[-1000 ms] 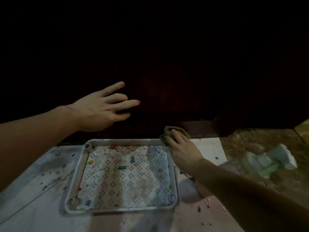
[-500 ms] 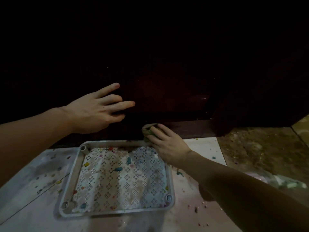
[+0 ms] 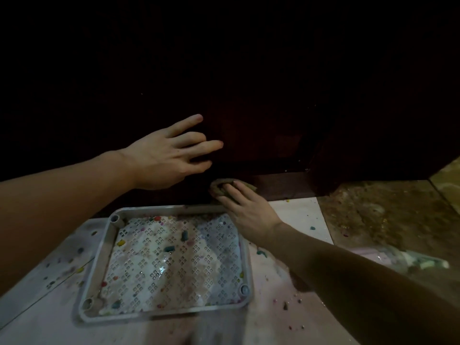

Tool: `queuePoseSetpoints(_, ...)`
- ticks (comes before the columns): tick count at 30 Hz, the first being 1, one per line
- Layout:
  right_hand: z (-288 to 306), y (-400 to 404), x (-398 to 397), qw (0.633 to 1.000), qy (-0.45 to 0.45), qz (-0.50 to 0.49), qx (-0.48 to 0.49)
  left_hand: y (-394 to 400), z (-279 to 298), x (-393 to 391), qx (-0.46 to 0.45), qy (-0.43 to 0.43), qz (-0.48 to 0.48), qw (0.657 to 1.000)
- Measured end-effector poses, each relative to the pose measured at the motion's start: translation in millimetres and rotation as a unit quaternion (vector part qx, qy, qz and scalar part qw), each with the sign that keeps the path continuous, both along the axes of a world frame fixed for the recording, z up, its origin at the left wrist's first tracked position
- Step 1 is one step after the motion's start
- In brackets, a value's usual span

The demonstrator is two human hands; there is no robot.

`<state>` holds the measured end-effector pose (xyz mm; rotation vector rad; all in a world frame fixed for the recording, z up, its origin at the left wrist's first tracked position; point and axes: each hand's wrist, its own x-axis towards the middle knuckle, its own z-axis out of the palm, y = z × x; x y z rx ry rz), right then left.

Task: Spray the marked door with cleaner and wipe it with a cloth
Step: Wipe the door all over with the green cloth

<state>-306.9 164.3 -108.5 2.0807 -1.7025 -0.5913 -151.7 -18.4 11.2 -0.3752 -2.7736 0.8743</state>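
Note:
The dark brown door (image 3: 261,115) fills the upper half of the head view, dim and hard to read. My right hand (image 3: 246,207) presses a crumpled olive cloth (image 3: 220,186) against the door's bottom edge, just above the floor. My left hand (image 3: 169,158) lies flat on the door with fingers spread, up and to the left of the cloth. A pale green spray bottle (image 3: 420,262) lies blurred on the floor at the right.
A grey perforated plastic tray (image 3: 245,247) speckled with coloured bits lies on the white tiled floor (image 3: 296,215) right under my hands. To the right is a dirty brown floor patch (image 3: 385,215).
My right hand has slid the cloth leftward along the door's bottom edge. My left hand has stayed on the door. The view has shifted, so the bottle sits lower and further right.

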Motion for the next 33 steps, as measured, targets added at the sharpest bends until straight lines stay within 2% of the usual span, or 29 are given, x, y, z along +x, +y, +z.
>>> queuePoseSetpoints(2,4,11,-14,0.999,0.03,-0.007,0.026,2,-2,-5,0.004,0.005,-0.002,1.0)
queuePoseSetpoints(7,7,64,-62,0.988,0.045,-0.134,0.062,5,-4,-11,0.006,0.011,-0.006,1.0)
queuePoseSetpoints(10,11,67,-67,0.993,0.006,-0.12,0.012,11,-4,-23,0.002,0.01,-0.017,1.0)
queuePoseSetpoints(14,11,27,-36,0.999,-0.007,-0.017,0.027,19,-3,-40,-0.006,0.015,-0.027,1.0)
queuePoseSetpoints(18,8,4,-22,0.999,0.009,0.026,0.033,19,-5,-43,-0.014,0.02,-0.025,0.999)
queuePoseSetpoints(22,11,39,-56,0.997,0.066,-0.027,0.043,19,-6,-43,-0.013,0.019,-0.017,1.0)
queuePoseSetpoints(25,9,73,-80,0.989,0.047,-0.131,0.044,20,-4,-44,-0.004,0.02,-0.019,1.0)
queuePoseSetpoints(27,8,82,-83,0.984,0.034,-0.166,0.054,23,-3,-45,-0.006,0.015,-0.018,1.0)
queuePoseSetpoints(29,10,78,-75,0.986,0.006,-0.163,0.043,26,-2,-49,-0.011,0.004,-0.017,1.0)
queuePoseSetpoints(33,15,44,-46,0.997,-0.041,-0.061,-0.035,34,-1,-64,-0.01,-0.003,-0.031,0.999)
